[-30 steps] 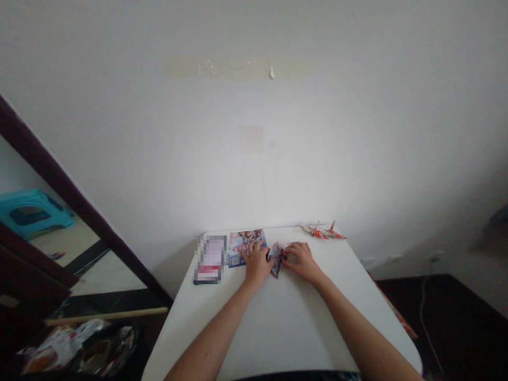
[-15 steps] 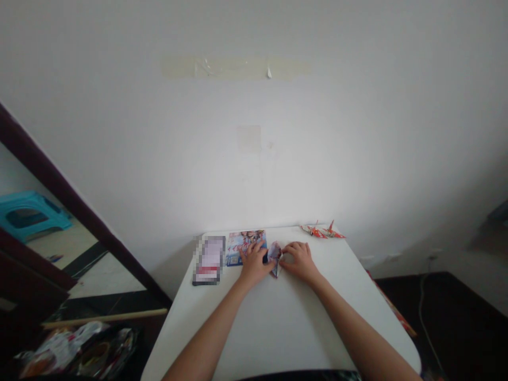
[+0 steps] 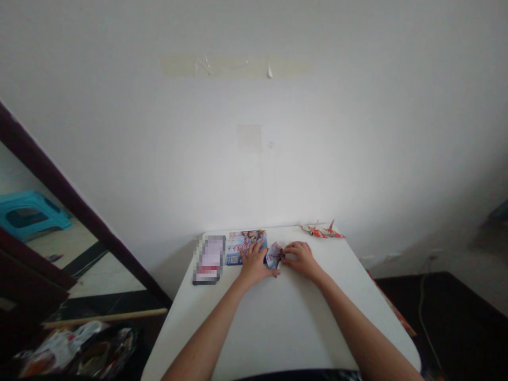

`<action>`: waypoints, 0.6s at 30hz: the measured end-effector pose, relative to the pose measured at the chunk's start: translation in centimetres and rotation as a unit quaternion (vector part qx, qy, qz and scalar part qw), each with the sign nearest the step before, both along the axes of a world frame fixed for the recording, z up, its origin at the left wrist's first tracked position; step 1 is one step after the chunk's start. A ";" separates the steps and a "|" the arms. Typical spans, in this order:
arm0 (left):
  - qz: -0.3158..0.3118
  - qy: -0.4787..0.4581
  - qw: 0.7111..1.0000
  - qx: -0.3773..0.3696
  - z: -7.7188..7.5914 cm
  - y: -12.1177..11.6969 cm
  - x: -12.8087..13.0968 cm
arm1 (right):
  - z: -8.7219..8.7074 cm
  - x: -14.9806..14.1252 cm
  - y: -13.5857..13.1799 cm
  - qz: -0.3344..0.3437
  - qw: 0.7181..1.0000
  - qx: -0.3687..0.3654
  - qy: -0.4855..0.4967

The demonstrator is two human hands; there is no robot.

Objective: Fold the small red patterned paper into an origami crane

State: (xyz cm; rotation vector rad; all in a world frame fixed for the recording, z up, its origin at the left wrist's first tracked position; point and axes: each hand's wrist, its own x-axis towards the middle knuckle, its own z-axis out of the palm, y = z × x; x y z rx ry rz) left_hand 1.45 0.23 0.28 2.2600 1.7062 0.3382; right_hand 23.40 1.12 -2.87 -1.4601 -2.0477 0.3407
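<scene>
A small piece of folded, printed paper (image 3: pixel 273 255) in pink, white and dark tones lies on the white table between my hands. My left hand (image 3: pixel 254 266) is spread, its fingers resting over the edge of a blue printed leaflet (image 3: pixel 237 246) and its thumb stretched along the paper's lower end. From the other side my right hand (image 3: pixel 302 261) pinches the paper's right edge, where a dark, crumpled-looking fold shows. The exact shape of the folds is too small to make out.
Left of the leaflet lies a phone (image 3: pixel 210 259) with a blurred screen. Red-and-white folded paper cranes (image 3: pixel 323 231) sit at the table's back right, near the wall. The white table (image 3: pixel 278 328) has rounded corners. A mirror and a bag of items (image 3: pixel 79 349) are at left.
The folded paper has gone from a narrow upright shape to a wider, turned one. My left thumb has moved down and right, and my right fingers have shifted on its right edge.
</scene>
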 end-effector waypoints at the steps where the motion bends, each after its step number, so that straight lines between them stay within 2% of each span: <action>1: 0.001 -0.002 1.000 0.000 0.0 0.0 0.0 | -0.1 0.3 0.2 0.014 1.000 0.004 0.004; 7: 0.001 -0.007 1.000 -0.005 0.1 0.0 0.0 | -0.4 0.9 0.6 0.022 0.999 0.033 0.022; 18: -0.007 -0.008 1.000 0.003 -0.4 0.2 -0.2 | 0.2 -0.6 -0.3 -0.033 0.998 0.033 0.035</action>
